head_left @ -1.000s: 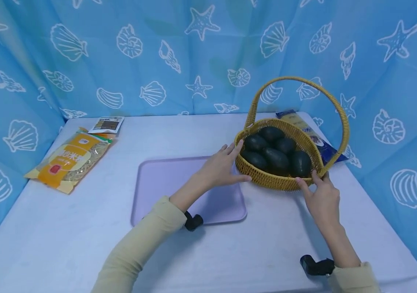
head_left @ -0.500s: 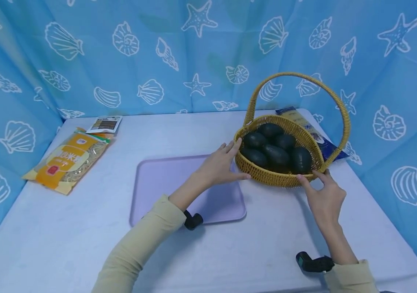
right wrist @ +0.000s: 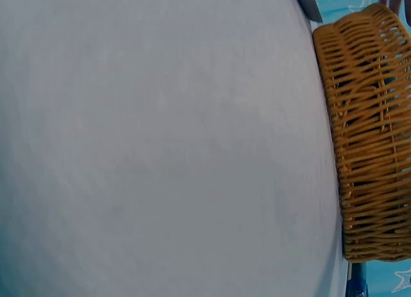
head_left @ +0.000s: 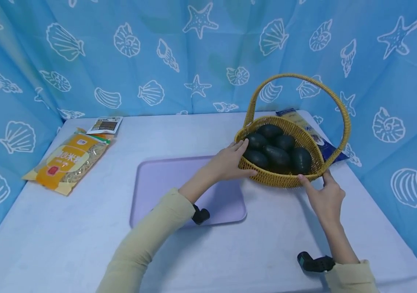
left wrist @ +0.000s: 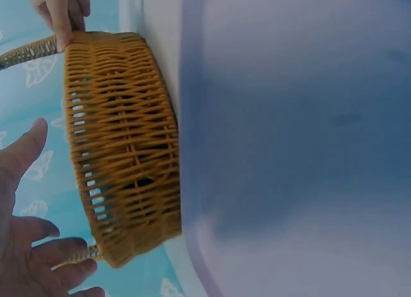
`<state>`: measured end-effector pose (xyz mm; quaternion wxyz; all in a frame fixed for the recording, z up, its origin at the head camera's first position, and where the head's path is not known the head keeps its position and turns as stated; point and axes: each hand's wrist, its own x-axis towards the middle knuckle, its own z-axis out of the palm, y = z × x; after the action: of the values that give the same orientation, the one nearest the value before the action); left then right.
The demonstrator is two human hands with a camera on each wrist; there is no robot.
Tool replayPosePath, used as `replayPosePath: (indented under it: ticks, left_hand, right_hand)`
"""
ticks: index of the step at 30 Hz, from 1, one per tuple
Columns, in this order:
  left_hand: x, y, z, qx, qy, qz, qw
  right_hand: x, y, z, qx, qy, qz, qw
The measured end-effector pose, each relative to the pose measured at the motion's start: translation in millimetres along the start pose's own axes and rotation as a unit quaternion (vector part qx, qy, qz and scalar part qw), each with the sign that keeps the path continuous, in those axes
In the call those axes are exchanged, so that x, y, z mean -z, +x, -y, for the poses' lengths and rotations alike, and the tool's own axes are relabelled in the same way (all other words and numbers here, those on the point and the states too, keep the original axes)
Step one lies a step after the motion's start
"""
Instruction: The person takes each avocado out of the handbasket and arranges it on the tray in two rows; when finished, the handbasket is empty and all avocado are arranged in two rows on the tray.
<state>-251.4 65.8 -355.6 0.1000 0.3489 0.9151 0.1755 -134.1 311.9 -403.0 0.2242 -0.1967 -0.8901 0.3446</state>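
Observation:
A wicker basket [head_left: 279,179] with a tall arched handle holds several dark green avocados [head_left: 276,156]. At the basket's left end is my left hand [head_left: 230,162], its fingers and thumb spread; in the left wrist view these fingers [left wrist: 58,252] fan out beside the rim and handle base. My right hand [head_left: 326,199] grips the basket's front right rim, thumb tip on the edge and the other fingers round the outside near the handle base. In the right wrist view the woven wall [right wrist: 372,143] shows at the right edge, while the right hand itself is out of view.
A lilac tray [head_left: 164,179] lies on the white-covered table, under my left forearm. Behind the basket is a blue and beige packet [head_left: 305,126]. An orange packet [head_left: 70,158] and a small white packet [head_left: 105,125] lie at the back left. A blue shell-patterned curtain [head_left: 193,53] surrounds the table.
My left hand has shifted slightly right and closer over the basket's left rim. My right fingers have moved a little round the rim. The basket and avocados stand nearly as before.

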Motion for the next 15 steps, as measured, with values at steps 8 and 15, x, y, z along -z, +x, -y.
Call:
replayPosePath:
  ticks: [8,15]
  left_hand:
    - [-8.8,38.4,-24.1,0.064,0.059,-0.01,0.9962]
    - [-14.2,57.9,-46.1,0.157,0.092,0.019,0.9832]
  right_hand:
    - [4.5,4.0,-1.5,-0.022,-0.003,0.007,0.9997]
    - [4.3,4.5,-1.7,-0.026,0.003,0.008,0.9996]
